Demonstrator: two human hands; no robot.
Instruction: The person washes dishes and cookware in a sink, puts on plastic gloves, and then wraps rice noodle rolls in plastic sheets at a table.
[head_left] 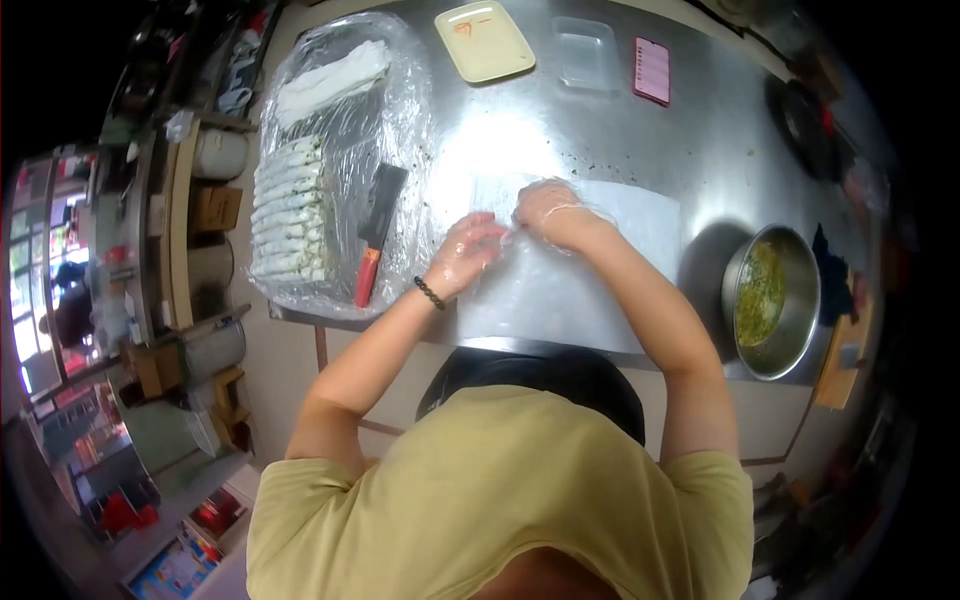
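Both hands wear clear plastic gloves and meet over a thin white sheet (570,290) spread on the metal table. My left hand (468,252), with a dark bead bracelet at its wrist, is open, its fingers stretched toward the right hand. My right hand (550,208) lies over the upper part of the sheet with its fingers closed in a pinch; what is between them is hidden. Left of them, a cleaver (380,215) with a red handle lies on a plastic-covered tray (405,90). Several white rolls with green flecks (290,210) are lined up there, below a folded white sheet (335,80).
A steel bowl (805,300) of yellow-green filling stands at the right edge of the table (600,140). Along the far side are a cream tray (485,62) with orange scraps, a clear plastic container (585,55) and a pink phone (651,70). Shelves stand at left.
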